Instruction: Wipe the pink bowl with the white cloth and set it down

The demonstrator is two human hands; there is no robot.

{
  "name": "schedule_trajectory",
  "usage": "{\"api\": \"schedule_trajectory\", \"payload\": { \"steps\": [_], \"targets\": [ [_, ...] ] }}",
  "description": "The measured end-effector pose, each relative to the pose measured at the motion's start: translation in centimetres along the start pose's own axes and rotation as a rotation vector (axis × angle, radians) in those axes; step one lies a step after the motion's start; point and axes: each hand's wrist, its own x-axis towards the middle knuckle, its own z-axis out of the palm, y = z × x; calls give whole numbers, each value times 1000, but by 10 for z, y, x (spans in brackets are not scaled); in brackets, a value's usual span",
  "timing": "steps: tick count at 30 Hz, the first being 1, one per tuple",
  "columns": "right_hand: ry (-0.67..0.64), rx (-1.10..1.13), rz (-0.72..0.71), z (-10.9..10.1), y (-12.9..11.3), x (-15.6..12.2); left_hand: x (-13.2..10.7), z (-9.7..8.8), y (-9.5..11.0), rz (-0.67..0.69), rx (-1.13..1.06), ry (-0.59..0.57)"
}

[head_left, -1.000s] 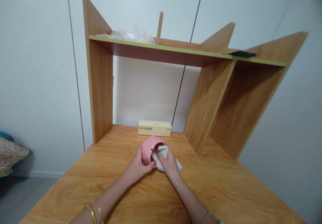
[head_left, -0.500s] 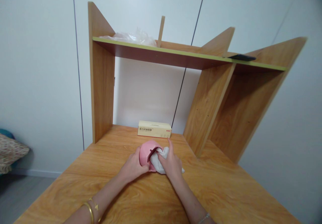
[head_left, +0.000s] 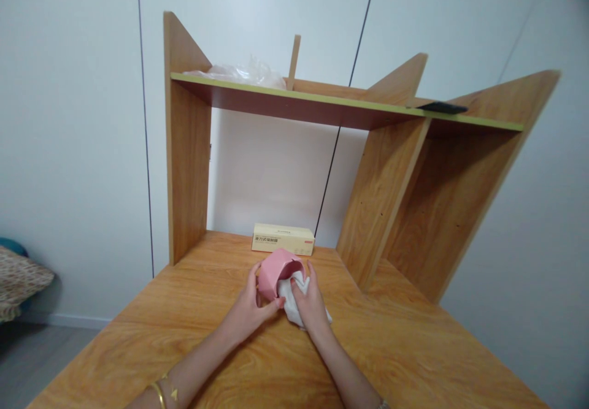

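Note:
A pink, faceted, hollow container (head_left: 274, 272) is tilted on its side above the desk, its opening turned to the right. My left hand (head_left: 249, 308) grips it from the left, thumb at the lower rim and fingers around the outer wall. In my right hand (head_left: 311, 301) is a white cloth (head_left: 291, 308), bunched up and pressed at the container's mouth. Part of the cloth reaches inside the rim; the right fingertips are partly hidden by the cloth and container.
Behind the hands lies a long cream box (head_left: 283, 240) with printed characters. A wooden desk (head_left: 193, 341) carries a shelf unit (head_left: 188, 170) with upright panels. Up on its shelf are a clear plastic bag (head_left: 243, 74) and a flat dark object (head_left: 442, 108).
The pink container has turned in my left hand and risen slightly to the right. My right hand has shifted the white cloth along its rim, and the right index finger has come down.

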Motion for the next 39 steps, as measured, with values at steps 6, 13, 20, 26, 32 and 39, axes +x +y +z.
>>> {"api": "schedule_trajectory", "payload": {
  "steps": [6,13,20,26,32,39],
  "targets": [
    [-6,-90,25,0,-6,-1,0,-2,-1,-36,94,52],
    [-36,-232,51,-4,-11,-2,0,-2,1,-95,129,67],
    [-90,-370,82,-6,-11,-2,1,-1,-3,-116,160,68],
    [-41,-736,23,-16,-16,0,-1,-5,2,-27,168,-13],
    [-10,-800,-52,-20,-14,3,-4,-7,9,-7,159,-77],
    [-115,-512,-11,-16,-2,3,-4,-7,-1,35,200,-83]
  ]
}}
